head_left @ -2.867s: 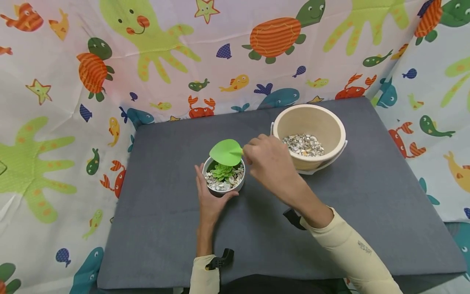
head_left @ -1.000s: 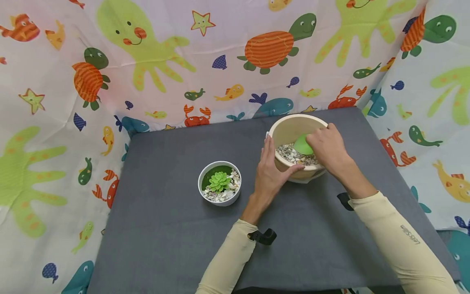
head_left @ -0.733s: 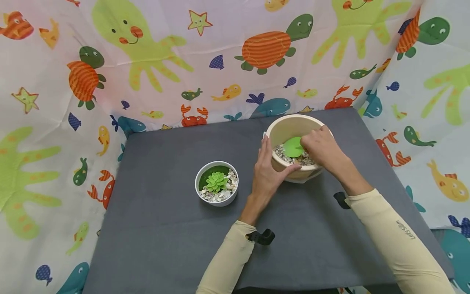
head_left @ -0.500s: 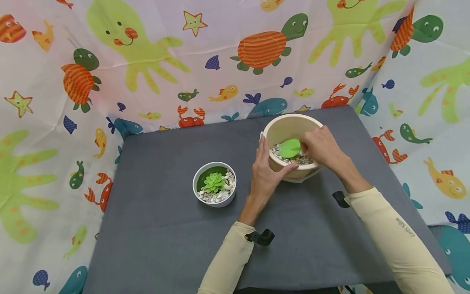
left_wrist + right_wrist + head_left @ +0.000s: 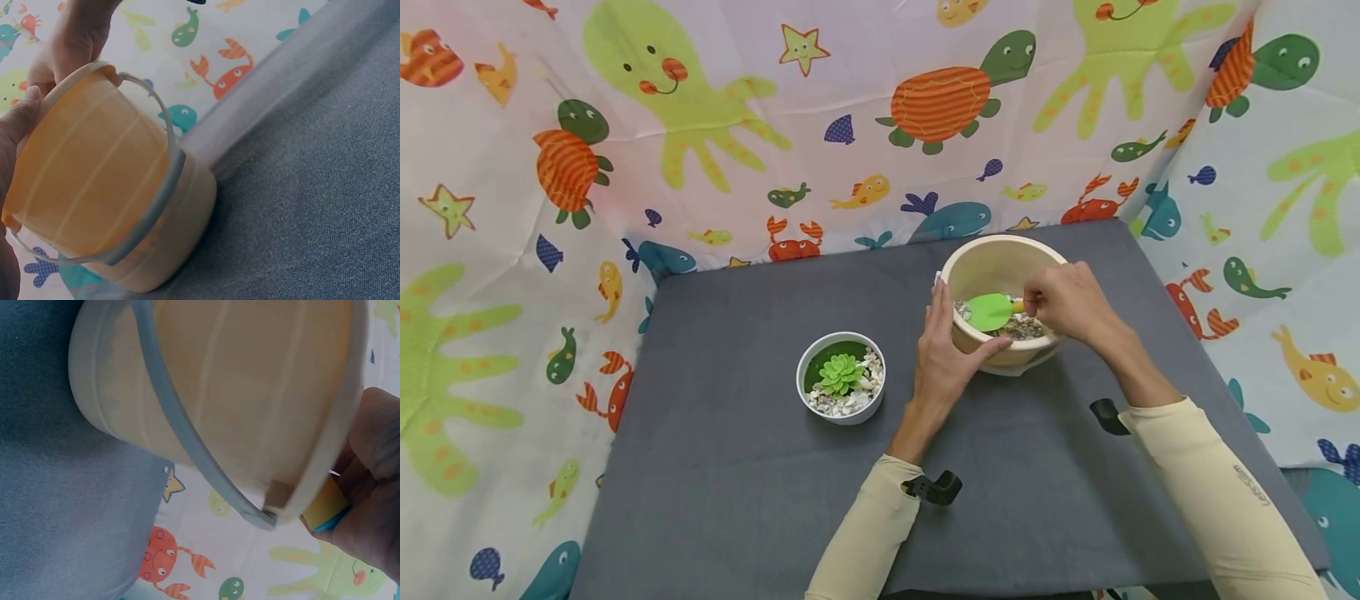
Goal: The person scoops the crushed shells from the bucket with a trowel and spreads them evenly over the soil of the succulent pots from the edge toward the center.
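In the head view my right hand [image 5: 1067, 302] grips the yellow handle of a small trowel [image 5: 988, 312]. Its green blade lies inside the beige bucket [image 5: 1000, 248], over shell and pebble pieces [image 5: 1022, 327]. My left hand [image 5: 942, 358] rests against the bucket's left side, fingers straight and thumb along the front rim. The left wrist view shows the left thumb [image 5: 22, 115] at the rim. In the right wrist view, the trowel's handle [image 5: 325, 503] shows yellow with a blue part within the right hand's fingers.
A white pot [image 5: 841, 417] with a green succulent [image 5: 840, 374] and shell pieces stands left of the bucket. The bucket's white handle [image 5: 169, 400] hangs down its side. A grey table [image 5: 737, 467] lies beneath, with a printed sea-animal cloth [image 5: 850, 75] behind and at both sides.
My left hand has left the white pot for the bucket. My right hand has moved the trowel from above the pot into the bucket; the blade has shifted left, and the yellow handle now shows.
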`<state>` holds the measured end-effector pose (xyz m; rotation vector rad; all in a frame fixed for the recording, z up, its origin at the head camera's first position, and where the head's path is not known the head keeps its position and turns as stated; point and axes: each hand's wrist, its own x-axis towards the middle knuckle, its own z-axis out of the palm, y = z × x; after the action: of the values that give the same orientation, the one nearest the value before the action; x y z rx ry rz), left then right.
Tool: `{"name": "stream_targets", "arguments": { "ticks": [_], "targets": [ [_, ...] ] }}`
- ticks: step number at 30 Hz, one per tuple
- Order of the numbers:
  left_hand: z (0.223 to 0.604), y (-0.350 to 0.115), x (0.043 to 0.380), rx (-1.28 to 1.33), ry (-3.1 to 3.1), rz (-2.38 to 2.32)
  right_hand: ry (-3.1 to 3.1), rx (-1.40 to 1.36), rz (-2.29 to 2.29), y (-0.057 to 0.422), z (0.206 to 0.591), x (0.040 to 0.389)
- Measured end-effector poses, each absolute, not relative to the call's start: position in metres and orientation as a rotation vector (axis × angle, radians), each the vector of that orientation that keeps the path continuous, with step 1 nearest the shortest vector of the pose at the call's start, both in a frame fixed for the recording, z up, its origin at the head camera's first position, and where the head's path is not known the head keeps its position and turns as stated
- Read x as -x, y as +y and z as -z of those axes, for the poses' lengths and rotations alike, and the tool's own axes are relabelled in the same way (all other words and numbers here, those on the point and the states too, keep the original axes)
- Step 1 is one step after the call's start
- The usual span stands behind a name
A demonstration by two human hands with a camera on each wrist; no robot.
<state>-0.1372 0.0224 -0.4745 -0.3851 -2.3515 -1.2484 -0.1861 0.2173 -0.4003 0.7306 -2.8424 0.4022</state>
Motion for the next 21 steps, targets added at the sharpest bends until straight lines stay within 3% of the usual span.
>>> {"name": "stream_targets", "arguments": {
  "ticks": [21],
  "targets": [
    [0.477, 0.021, 0.137, 0.392, -2.338, 1.265, -2.822, -0.302, -0.835, 0.238, 0.37, 0.146]
  ]
}}
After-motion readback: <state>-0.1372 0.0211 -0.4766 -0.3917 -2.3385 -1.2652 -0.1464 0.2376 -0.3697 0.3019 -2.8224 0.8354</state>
